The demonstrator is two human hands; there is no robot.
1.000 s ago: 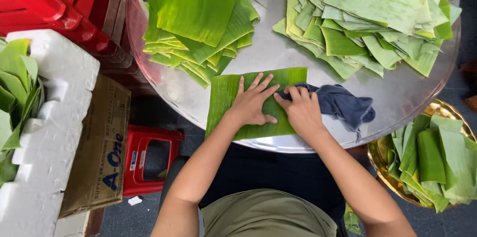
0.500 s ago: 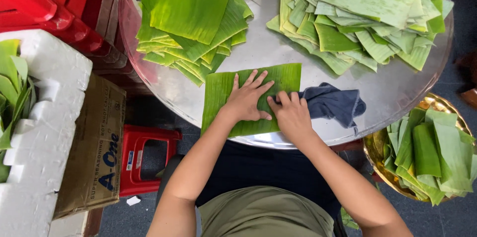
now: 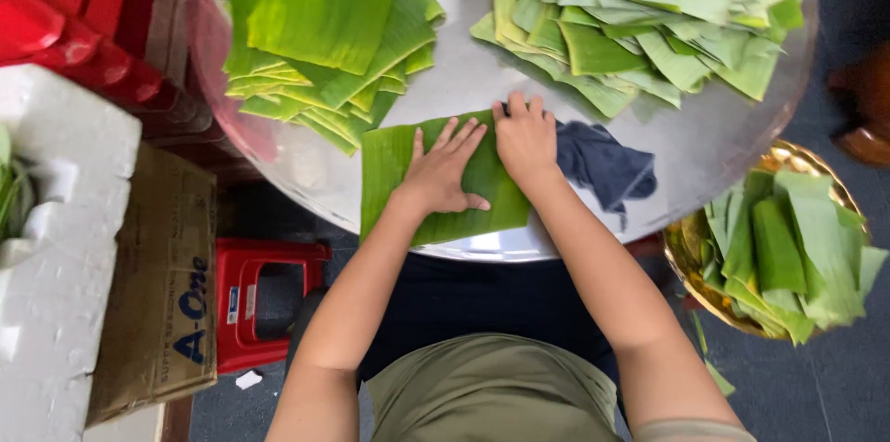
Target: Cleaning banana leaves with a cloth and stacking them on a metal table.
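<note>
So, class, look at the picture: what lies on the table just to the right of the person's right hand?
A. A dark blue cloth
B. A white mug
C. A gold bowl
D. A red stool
A: the dark blue cloth lies crumpled on the table right beside the right hand, which presses on the leaf.
</note>
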